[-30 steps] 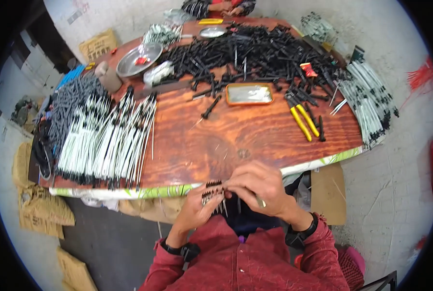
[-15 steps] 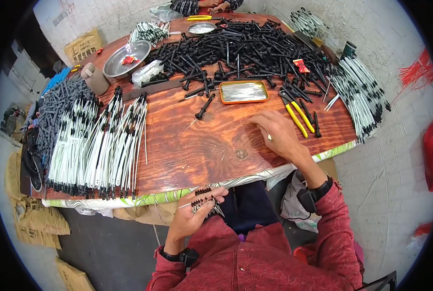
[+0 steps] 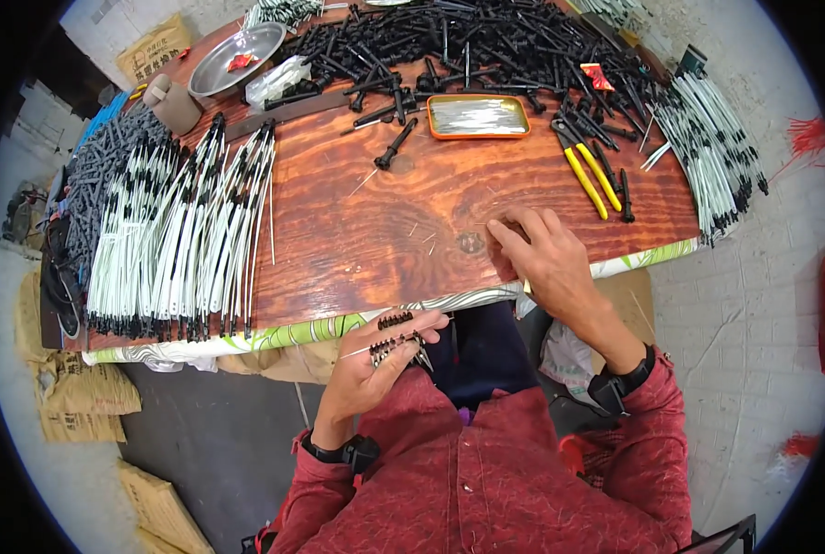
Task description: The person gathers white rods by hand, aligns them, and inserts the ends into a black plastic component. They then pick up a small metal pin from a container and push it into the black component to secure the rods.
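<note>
My left hand (image 3: 361,369) is held low in front of the table edge, closed around a bunch of thin pieces with small dark tips (image 3: 396,347). The tips stand in rows between its fingers, and a slim pale rod lies across them. Their exact kind is too small to make out. Over the near edge of the table, my right hand (image 3: 549,263) has its fingers bent and apart, fingertips close to the wood. A small pale patch shows at its thumb. A few tiny slivers (image 3: 421,235) lie left of it. Farther left lies a black plastic bolt-like part (image 3: 396,145) with a thin pin.
Yellow-handled pliers (image 3: 592,175) lie to the right. An orange-rimmed tray (image 3: 479,117) holds pale thin pins. Black parts (image 3: 385,46) heap at the back. White strips with black ends (image 3: 186,249) lie in bundles left and right (image 3: 722,148). A metal bowl (image 3: 232,65) sits far left.
My view has tilted, so the table appears higher. My right hand has come nearer the table's front edge. My left hand keeps its hold on the dark-tipped pieces.
</note>
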Motion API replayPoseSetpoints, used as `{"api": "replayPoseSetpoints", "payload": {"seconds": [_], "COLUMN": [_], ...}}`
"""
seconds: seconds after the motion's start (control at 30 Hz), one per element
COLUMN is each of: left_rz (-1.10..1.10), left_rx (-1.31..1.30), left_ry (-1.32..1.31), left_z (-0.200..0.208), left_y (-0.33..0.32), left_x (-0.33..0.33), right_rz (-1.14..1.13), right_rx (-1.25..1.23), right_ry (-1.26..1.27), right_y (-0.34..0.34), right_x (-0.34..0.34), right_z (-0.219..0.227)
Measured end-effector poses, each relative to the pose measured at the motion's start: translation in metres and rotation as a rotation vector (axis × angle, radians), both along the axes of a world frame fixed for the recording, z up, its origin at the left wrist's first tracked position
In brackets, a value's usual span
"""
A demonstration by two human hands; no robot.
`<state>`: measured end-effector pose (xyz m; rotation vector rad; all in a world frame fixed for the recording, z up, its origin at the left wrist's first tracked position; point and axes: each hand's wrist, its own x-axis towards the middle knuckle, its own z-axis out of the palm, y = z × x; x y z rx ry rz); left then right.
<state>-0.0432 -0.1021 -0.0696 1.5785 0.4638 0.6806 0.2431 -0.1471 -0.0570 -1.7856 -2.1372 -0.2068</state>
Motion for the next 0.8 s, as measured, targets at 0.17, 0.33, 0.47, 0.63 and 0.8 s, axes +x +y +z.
{"api": "replayPoseSetpoints", "payload": {"seconds": [0.17, 0.33, 0.47, 0.63, 0.8], "left_rz": [-0.018, -0.036, -0.069, -0.047, -0.039], "left_rx": [-0.016, 0.061, 0.015, 0.006, 0.011], "left_ry": [-0.019, 0.014, -0.009, -0.013, -0.012], "left_z": [-0.002, 0.003, 0.0, 0.0, -0.001], "left_y": [-0.001, -0.003, -0.004, -0.001, 0.0], "left_x": [0.002, 0.004, 0.003, 0.002, 0.001], "right_rz": [0.064, 0.078, 0.073, 0.121, 0.139], "right_rx": [0.019, 0.007, 0.024, 0.137, 0.236], "right_ry": [0.052, 0.069, 0.067, 0.142, 0.268], "right_y": [-0.02, -0.024, -0.028, -0.026, -0.027], "right_x": [-0.001, -0.002, -0.002, 0.002, 0.0], "right_z": [0.002, 0.001, -0.001, -0.013, -0.026]}}
